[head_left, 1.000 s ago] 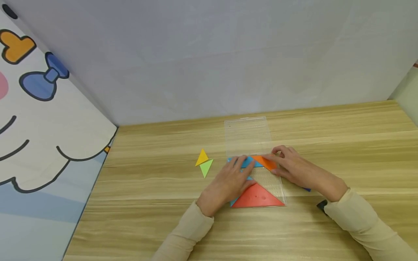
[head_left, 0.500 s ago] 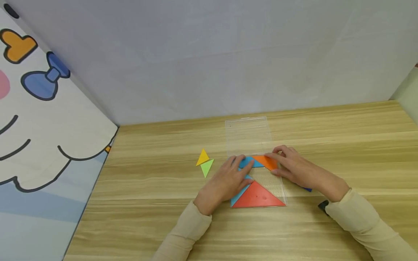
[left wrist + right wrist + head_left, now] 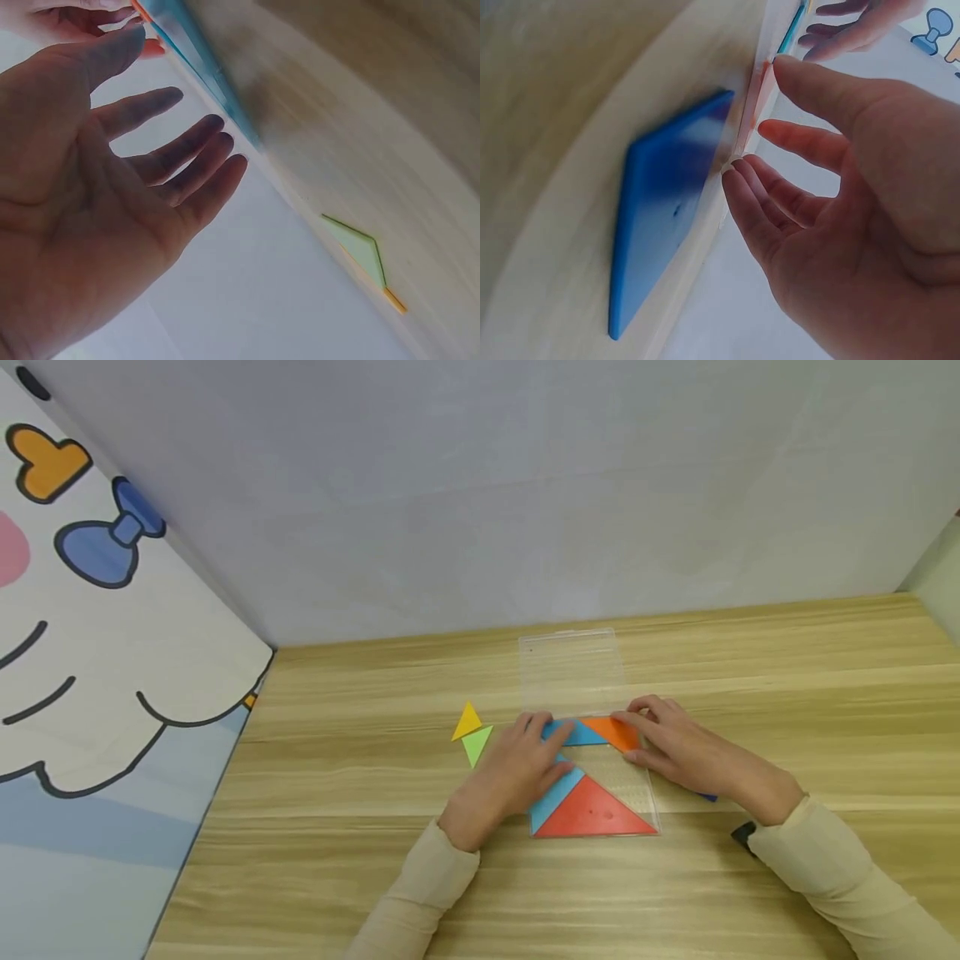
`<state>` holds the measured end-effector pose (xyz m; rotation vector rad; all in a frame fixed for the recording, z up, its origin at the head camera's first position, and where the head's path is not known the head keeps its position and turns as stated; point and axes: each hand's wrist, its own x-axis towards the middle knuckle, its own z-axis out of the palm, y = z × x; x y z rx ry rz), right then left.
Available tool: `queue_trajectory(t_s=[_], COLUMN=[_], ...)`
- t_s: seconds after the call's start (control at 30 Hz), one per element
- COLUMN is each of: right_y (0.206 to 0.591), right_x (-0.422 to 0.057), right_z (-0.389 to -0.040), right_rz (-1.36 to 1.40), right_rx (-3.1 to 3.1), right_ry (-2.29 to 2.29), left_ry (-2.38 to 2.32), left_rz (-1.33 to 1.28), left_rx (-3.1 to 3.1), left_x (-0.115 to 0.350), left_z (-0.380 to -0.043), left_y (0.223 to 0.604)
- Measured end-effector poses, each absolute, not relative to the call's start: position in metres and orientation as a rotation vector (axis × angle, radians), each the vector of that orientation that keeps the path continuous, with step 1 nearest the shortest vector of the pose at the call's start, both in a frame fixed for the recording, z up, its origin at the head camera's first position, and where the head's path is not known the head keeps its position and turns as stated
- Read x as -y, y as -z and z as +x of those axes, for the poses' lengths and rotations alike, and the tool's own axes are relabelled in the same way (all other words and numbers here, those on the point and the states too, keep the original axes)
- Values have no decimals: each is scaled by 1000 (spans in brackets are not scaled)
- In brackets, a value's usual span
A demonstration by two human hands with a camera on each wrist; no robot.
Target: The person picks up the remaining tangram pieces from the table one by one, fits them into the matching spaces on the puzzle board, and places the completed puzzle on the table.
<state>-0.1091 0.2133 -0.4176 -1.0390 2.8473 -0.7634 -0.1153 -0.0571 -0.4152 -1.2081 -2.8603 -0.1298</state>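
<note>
A clear plastic case (image 3: 651, 793) lies on the table, with flat tangram pieces in it. A red triangle (image 3: 596, 810) fills its near end, beside a light blue piece (image 3: 553, 800). Along the far side sit a blue piece (image 3: 587, 735) and an orange triangle (image 3: 617, 732). My left hand (image 3: 510, 772) hovers over the case's left side, fingers spread and relaxed, hiding parts of both blue pieces; the left wrist view shows its palm holding nothing. My right hand (image 3: 678, 747) has thumb and forefinger tips at the orange triangle's right edge, the other fingers loosely bent.
The case's clear lid (image 3: 570, 672) extends behind it. Left of the case lie a yellow triangle (image 3: 467, 722) and a green triangle (image 3: 476, 744). A dark blue piece (image 3: 667, 202) lies on the table under my right hand. A pale wall (image 3: 480, 502) stands behind the table.
My left hand has drawn slightly left and back, uncovering more of the light blue piece. My right hand stays nearly still at the orange triangle.
</note>
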Motion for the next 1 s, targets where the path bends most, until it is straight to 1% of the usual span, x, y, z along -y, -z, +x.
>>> queue_trajectory(t_s=[0.3, 0.67, 1.0], right_y=[420, 419, 423], right_x=[-213, -214, -215], right_z=[-109, -109, -111], right_rz=[-1054, -1019, -1021], right_rx=[-2851, -2831, -2830], right_ry=[772, 796, 801], left_ry=[343, 433, 483], left_rz=[-1154, -1038, -878], left_rx=[2821, 2760, 2732], left_x=[72, 89, 105], left_z=[-120, -124, -134], left_y=[415, 419, 426])
